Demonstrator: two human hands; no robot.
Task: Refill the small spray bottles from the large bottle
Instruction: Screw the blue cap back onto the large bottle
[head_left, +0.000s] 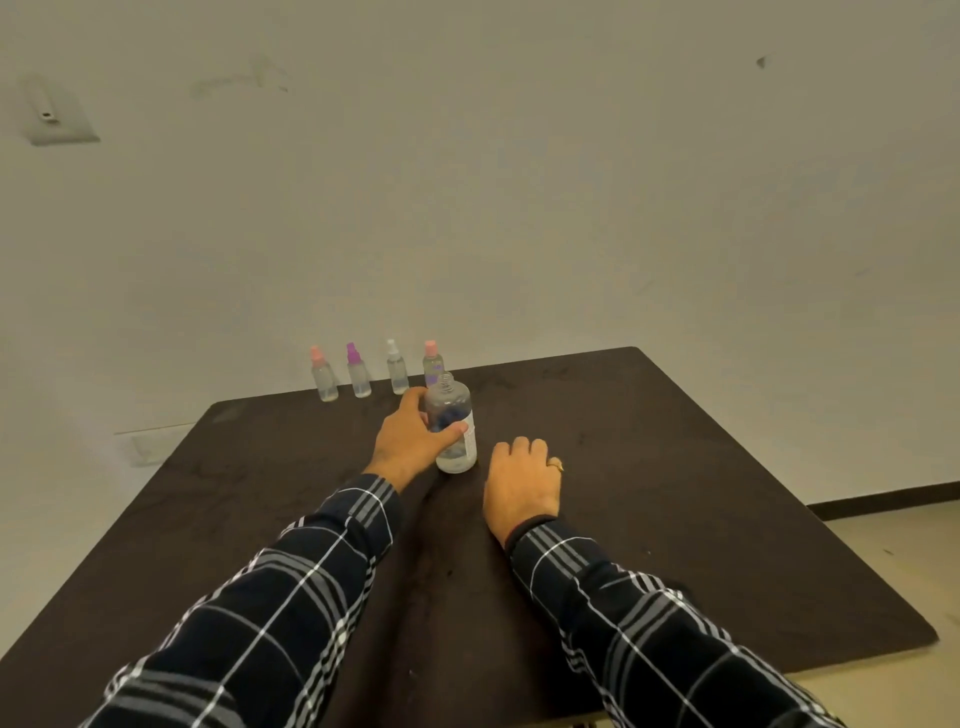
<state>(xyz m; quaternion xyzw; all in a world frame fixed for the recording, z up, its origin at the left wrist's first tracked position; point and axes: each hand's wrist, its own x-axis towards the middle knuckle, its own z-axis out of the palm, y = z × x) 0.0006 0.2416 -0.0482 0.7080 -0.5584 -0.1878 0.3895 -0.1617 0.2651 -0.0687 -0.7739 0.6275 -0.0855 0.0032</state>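
A large clear bottle (456, 423) with no cap stands upright on the dark table (675, 493); my left hand (410, 441) is wrapped around its side. My right hand (522, 483) rests knuckles-up on the table just right of the bottle, fingers curled under, whether it holds anything is hidden. Along the table's far edge stand several small clear spray bottles: one with a pink top (323, 375), one with a purple top (357, 371), one with a white top (397, 368), and another pink-topped one (432, 361) partly behind the large bottle.
A pale wall rises directly behind the table's far edge. The table's right edge drops to a light floor (893, 545). A wall plate (54, 111) hangs at the upper left.
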